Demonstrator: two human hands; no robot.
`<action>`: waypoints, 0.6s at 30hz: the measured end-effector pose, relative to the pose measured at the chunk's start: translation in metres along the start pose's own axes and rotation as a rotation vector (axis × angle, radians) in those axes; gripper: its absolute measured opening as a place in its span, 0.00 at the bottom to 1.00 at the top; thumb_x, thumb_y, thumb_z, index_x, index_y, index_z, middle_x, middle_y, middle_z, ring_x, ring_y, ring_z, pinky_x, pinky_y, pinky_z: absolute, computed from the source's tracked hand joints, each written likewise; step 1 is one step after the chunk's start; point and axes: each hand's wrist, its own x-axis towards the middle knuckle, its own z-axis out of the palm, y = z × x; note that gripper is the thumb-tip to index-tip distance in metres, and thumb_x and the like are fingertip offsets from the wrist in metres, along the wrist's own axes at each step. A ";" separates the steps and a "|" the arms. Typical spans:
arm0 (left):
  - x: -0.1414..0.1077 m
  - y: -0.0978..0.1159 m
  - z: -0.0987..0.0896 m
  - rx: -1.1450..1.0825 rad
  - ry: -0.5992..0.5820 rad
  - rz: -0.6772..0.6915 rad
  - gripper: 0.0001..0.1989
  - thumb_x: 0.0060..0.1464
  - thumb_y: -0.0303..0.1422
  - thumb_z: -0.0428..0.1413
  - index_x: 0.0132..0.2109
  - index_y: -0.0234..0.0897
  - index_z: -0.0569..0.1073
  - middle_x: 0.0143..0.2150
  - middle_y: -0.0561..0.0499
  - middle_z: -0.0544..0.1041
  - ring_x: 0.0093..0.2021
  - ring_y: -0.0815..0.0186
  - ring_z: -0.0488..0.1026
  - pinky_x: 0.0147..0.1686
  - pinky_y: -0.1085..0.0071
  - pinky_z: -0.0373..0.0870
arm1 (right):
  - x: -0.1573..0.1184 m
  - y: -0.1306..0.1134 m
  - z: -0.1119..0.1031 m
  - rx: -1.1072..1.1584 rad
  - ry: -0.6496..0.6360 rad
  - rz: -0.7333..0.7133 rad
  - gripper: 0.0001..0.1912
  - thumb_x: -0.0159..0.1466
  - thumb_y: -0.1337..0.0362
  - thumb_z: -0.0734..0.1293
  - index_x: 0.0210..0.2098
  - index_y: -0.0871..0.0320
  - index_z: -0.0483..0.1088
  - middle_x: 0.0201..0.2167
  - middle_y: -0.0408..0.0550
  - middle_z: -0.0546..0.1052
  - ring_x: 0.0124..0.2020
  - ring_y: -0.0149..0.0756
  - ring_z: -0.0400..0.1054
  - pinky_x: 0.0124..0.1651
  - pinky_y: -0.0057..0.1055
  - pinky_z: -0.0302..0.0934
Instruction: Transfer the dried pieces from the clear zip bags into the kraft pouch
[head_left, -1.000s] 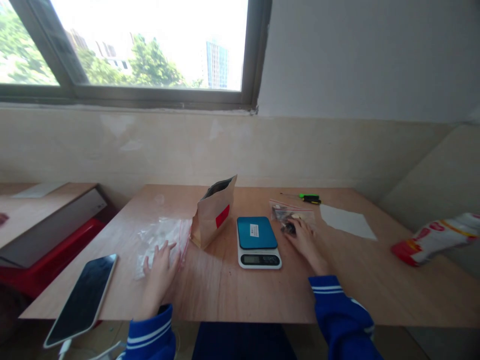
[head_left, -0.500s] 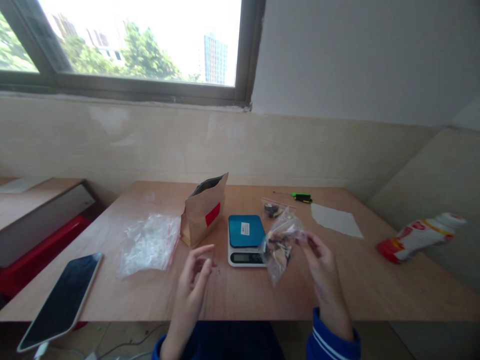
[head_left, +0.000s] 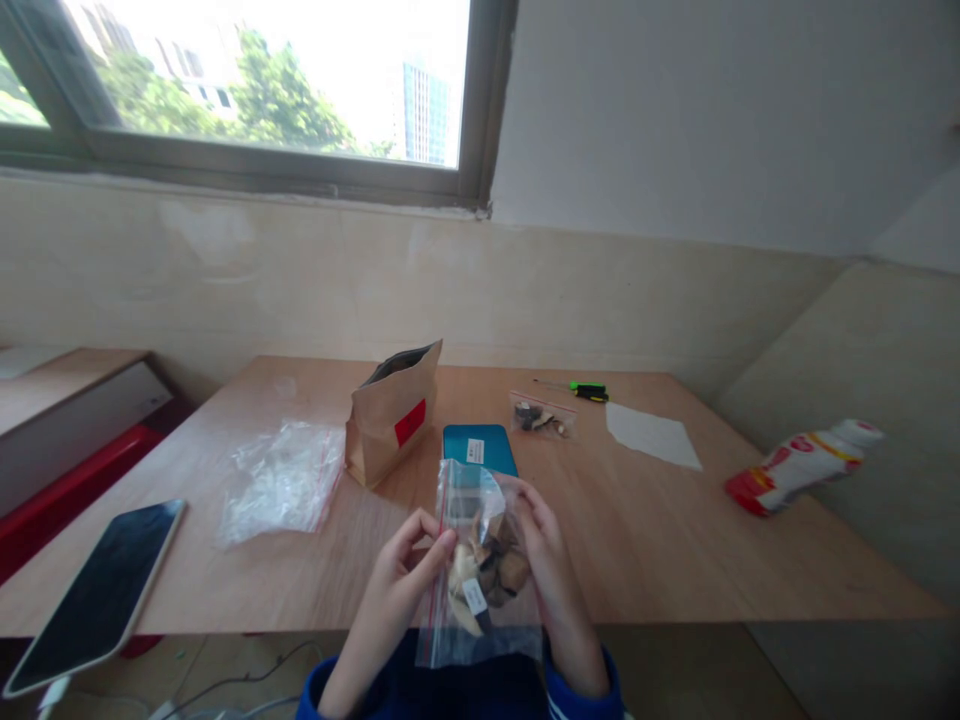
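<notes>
A clear zip bag (head_left: 499,575) hangs between my two hands in front of the table's edge, with brown and pale dried pieces and a small white label inside. My left hand (head_left: 409,570) pinches its red-striped zip edge between thumb and fingers. On the opposite side my right hand (head_left: 544,545) grips the bag, its fingertips partly hidden behind the plastic. Just beyond the bag lies a kitchen scale (head_left: 457,447) with a blue top; the bag covers its front part.
A brown paper bag (head_left: 390,420) stands open behind my left hand. Around it are clear plastic bags (head_left: 281,480), a tablet (head_left: 97,590), a second filled zip bag (head_left: 544,416), screwdrivers (head_left: 589,390), white paper (head_left: 652,435) and a tilted red-and-white bottle (head_left: 799,467).
My right hand has brought the zip bag left and closer to me, off the scale's right side. My left hand, empty before, has taken hold of its zip edge.
</notes>
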 end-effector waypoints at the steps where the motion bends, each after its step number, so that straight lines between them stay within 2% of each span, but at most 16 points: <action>1: -0.001 0.001 0.000 0.002 0.023 0.006 0.19 0.50 0.46 0.60 0.27 0.37 0.63 0.22 0.59 0.63 0.22 0.75 0.59 0.22 0.79 0.57 | 0.001 0.002 0.000 -0.045 0.068 -0.035 0.23 0.56 0.47 0.68 0.42 0.57 0.71 0.41 0.52 0.78 0.40 0.43 0.73 0.42 0.36 0.67; 3: -0.002 0.001 0.000 0.007 0.079 0.020 0.18 0.50 0.46 0.59 0.28 0.36 0.65 0.24 0.57 0.65 0.24 0.74 0.62 0.24 0.79 0.60 | 0.001 0.004 0.001 -0.150 0.186 -0.124 0.22 0.57 0.47 0.66 0.43 0.57 0.69 0.42 0.53 0.76 0.40 0.42 0.72 0.41 0.36 0.66; 5: -0.002 0.001 0.001 0.012 0.108 -0.008 0.18 0.50 0.48 0.58 0.33 0.36 0.69 0.27 0.55 0.69 0.26 0.71 0.65 0.24 0.78 0.63 | -0.005 0.000 0.004 -0.245 0.195 -0.204 0.19 0.61 0.48 0.64 0.42 0.57 0.68 0.39 0.52 0.75 0.39 0.40 0.70 0.40 0.35 0.65; 6: -0.003 0.001 0.001 0.014 0.115 -0.026 0.19 0.50 0.49 0.58 0.36 0.37 0.70 0.29 0.54 0.71 0.27 0.70 0.67 0.25 0.77 0.64 | -0.009 -0.004 0.007 -0.281 0.138 -0.226 0.17 0.63 0.50 0.62 0.41 0.57 0.68 0.38 0.51 0.75 0.38 0.39 0.70 0.40 0.33 0.64; 8: -0.003 0.002 0.002 0.025 0.135 -0.026 0.20 0.49 0.49 0.58 0.40 0.36 0.72 0.31 0.52 0.73 0.30 0.67 0.70 0.27 0.75 0.68 | -0.019 -0.013 0.014 -0.338 -0.084 -0.223 0.14 0.66 0.52 0.59 0.38 0.56 0.67 0.32 0.46 0.73 0.34 0.35 0.68 0.38 0.31 0.63; 10: -0.003 0.003 0.002 0.046 0.185 0.030 0.19 0.48 0.47 0.60 0.40 0.36 0.72 0.31 0.52 0.73 0.33 0.66 0.72 0.32 0.75 0.70 | -0.029 -0.021 0.023 -0.406 -0.321 -0.206 0.13 0.67 0.54 0.58 0.35 0.56 0.67 0.30 0.44 0.71 0.31 0.32 0.66 0.35 0.28 0.61; 11: -0.003 0.004 0.002 0.055 0.205 0.048 0.19 0.48 0.46 0.60 0.40 0.36 0.72 0.31 0.53 0.73 0.33 0.67 0.72 0.32 0.75 0.70 | -0.033 -0.024 0.026 -0.443 -0.394 -0.206 0.13 0.67 0.55 0.58 0.34 0.56 0.67 0.29 0.43 0.70 0.30 0.31 0.64 0.34 0.28 0.60; 15: -0.003 0.003 -0.001 0.015 0.206 -0.017 0.18 0.49 0.47 0.59 0.39 0.36 0.70 0.23 0.57 0.69 0.19 0.72 0.66 0.17 0.77 0.64 | -0.039 -0.026 0.035 -0.507 -0.468 -0.193 0.08 0.67 0.60 0.60 0.35 0.57 0.65 0.28 0.41 0.67 0.29 0.30 0.62 0.32 0.27 0.58; 18: -0.003 0.001 -0.004 -0.011 0.201 -0.027 0.18 0.49 0.47 0.59 0.34 0.36 0.68 0.20 0.59 0.67 0.15 0.72 0.64 0.14 0.77 0.62 | -0.040 -0.024 0.035 -0.512 -0.506 -0.193 0.04 0.63 0.63 0.63 0.36 0.56 0.65 0.28 0.40 0.66 0.29 0.30 0.61 0.33 0.26 0.58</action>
